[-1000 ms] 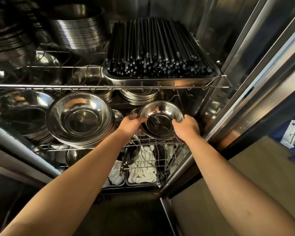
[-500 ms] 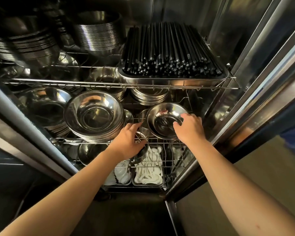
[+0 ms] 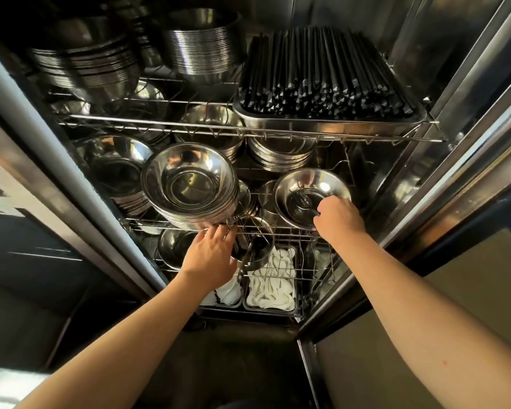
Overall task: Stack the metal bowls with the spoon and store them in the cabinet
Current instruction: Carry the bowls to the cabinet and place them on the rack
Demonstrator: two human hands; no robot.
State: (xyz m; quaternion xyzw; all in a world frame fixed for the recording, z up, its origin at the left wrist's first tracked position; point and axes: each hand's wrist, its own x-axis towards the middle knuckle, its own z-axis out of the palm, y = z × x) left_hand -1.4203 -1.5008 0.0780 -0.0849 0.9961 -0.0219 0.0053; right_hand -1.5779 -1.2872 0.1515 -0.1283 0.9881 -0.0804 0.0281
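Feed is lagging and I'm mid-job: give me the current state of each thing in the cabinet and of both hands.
Small bowl: on the middle rack, tilted toward the camera, spoon inside.
Spoon: lying in the small bowl.
Right hand: on the small bowl's near rim.
Left hand: fingers at the middle rack's front wire, holding nothing.
Big bowl stack: nested, tilted, on the middle rack.
Chopstick tray: full, on the top rack.

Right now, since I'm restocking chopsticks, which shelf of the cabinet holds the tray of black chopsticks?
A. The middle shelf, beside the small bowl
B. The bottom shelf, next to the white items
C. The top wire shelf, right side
C: the tray of black chopsticks sits on the top wire shelf, above the small bowl at the right hand.
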